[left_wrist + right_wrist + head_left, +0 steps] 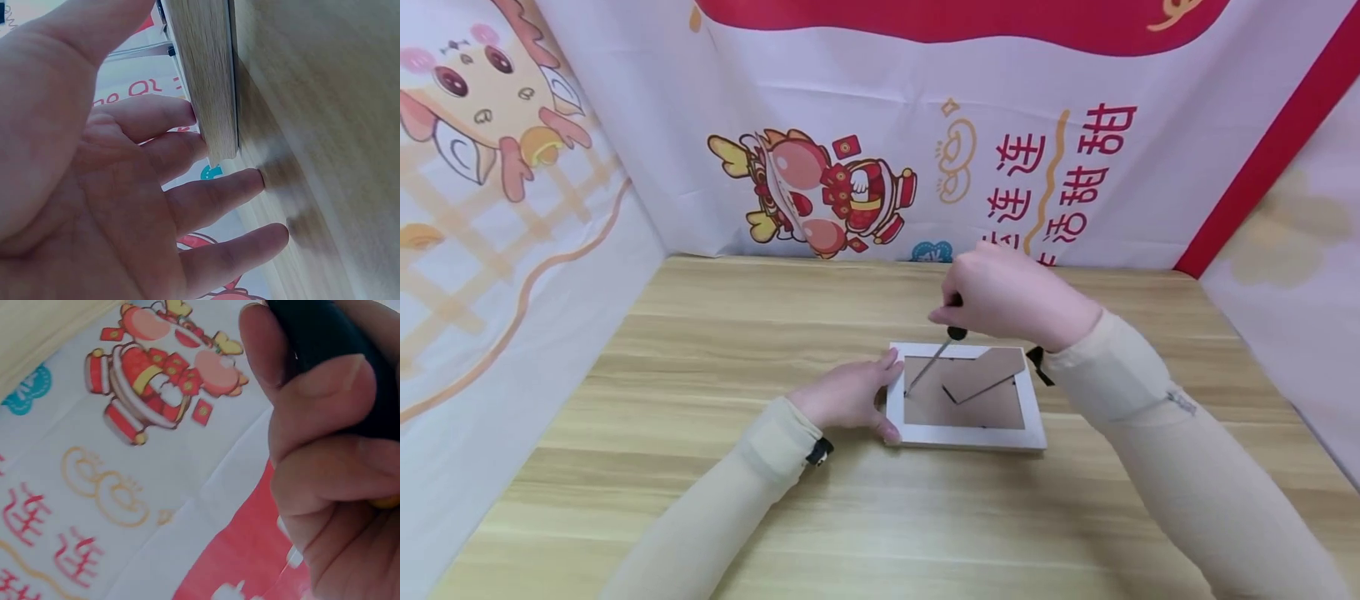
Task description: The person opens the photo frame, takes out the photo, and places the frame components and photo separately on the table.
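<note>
Picture frame (966,436) lies back-up on the table (760,325), a bit R of centre in head view, btwn my two hands. L hand (852,394) steadies its L end: thumb at the near corner, fingers spread, at least two fingertips against the edge per L wrist view. R hand (1006,292) has its fingers curled tight round the dark handle (331,337) of the screwdriver (931,365); shaft slants down to the L, tip at or v. near a dark tab (906,394) on the opening's L edge, can't tell if touching. Looks to me like I'm prying tabs, so ideally: tip low, small levering moves, min. force, b/c a slip could scratch the brown backing board (928,414) or run on into my L hand. I'd want that hand firm but out of the tip's line, & I'd mind the brown flap (987,373), which overlaps the far border. Qty: 1 frame, 1 board, 1 flap, 1 screwdriver, 2 hands, 2 black wrist straps (821,451), 1 per arm; tabs approx. 4, 1 per side, too small for a sure no.
</note>
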Motion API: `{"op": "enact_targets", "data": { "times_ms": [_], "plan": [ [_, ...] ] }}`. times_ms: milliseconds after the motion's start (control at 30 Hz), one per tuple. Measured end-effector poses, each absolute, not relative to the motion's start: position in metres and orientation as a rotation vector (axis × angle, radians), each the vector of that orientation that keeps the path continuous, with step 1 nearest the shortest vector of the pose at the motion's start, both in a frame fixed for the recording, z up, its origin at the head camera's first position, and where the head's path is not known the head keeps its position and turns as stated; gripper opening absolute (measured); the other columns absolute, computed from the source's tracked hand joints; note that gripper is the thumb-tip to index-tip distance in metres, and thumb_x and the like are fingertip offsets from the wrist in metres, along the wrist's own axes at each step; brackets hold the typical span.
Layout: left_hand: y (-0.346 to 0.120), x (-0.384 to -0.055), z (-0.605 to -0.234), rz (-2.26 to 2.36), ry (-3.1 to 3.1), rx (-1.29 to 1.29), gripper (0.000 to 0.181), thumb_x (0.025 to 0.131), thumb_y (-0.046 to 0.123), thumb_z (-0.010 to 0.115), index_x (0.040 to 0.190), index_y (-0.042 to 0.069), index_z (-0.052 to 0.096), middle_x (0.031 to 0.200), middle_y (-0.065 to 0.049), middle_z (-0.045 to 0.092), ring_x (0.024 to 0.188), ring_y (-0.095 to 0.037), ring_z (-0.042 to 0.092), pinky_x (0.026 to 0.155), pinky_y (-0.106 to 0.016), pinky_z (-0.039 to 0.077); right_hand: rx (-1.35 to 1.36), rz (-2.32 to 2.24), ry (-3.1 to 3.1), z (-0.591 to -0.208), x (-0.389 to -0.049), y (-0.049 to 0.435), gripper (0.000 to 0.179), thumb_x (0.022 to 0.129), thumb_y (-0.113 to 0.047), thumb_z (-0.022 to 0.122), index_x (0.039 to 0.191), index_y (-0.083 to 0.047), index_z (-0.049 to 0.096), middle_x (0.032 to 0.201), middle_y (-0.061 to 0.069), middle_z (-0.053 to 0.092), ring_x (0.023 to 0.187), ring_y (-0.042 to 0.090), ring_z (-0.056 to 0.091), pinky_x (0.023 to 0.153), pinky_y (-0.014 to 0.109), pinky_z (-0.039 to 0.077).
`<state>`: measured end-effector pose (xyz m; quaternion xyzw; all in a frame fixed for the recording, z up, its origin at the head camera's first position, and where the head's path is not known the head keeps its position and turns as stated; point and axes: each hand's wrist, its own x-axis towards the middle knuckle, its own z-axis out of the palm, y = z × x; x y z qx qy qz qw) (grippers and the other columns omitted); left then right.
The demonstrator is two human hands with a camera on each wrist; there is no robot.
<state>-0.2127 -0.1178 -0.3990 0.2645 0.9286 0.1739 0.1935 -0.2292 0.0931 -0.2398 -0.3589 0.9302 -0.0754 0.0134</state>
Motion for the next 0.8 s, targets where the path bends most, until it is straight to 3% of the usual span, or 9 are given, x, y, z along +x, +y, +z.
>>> {"op": "enact_targets", "data": {
  "times_ms": [133,367,667,800],
  "plan": [
    [-0.117,-0.214,-0.399,0.475,2.589,0.734,0.109,0.072,0.046,0.086,0.155,0.006,0.028,0.163,-0.013,0.015,0.143,-0.026,0.031,0.115,-0.037,0.029,-1.112,-0.118,2.874,-0.230,-0.234,0.071,0.031,0.088,-0.031,0.076,0.063,-0.017,0.068,0.055,-0.005,0.058,0.053,0.013,0.054,0.054,0.029,0.047],
    [-0.117,-0.216,-0.402,0.493,2.585,0.739,0.111,0.072,0.047,0.086,0.156,0.007,0.026,0.163,-0.011,0.014,0.144,-0.026,0.031,0.115,-0.037,0.029,-1.143,0.050,2.888,-0.223,-0.239,0.042,0.027,0.087,-0.032,0.077,0.070,-0.013,0.070,0.060,-0.004,0.062,0.068,0.019,0.060,0.067,0.034,0.052],
    [-0.118,-0.216,-0.401,0.509,2.587,0.718,0.109,0.072,0.045,0.087,0.156,0.006,0.028,0.163,-0.011,0.016,0.144,-0.026,0.031,0.115,-0.038,0.030,-1.111,0.159,2.868,-0.220,-0.234,0.016,0.028,0.089,-0.036,0.075,0.097,-0.010,0.074,0.076,0.000,0.066,0.072,0.018,0.062,0.070,0.033,0.057],
    [-0.117,-0.215,-0.399,0.515,2.575,0.699,0.108,0.073,0.045,0.086,0.156,0.007,0.028,0.164,-0.010,0.015,0.145,-0.025,0.030,0.115,-0.038,0.029,-1.107,0.177,2.875,-0.221,-0.232,0.013,0.027,0.089,-0.037,0.074,0.098,-0.011,0.075,0.081,0.000,0.067,0.073,0.018,0.062,0.073,0.036,0.058]
  ]
}}
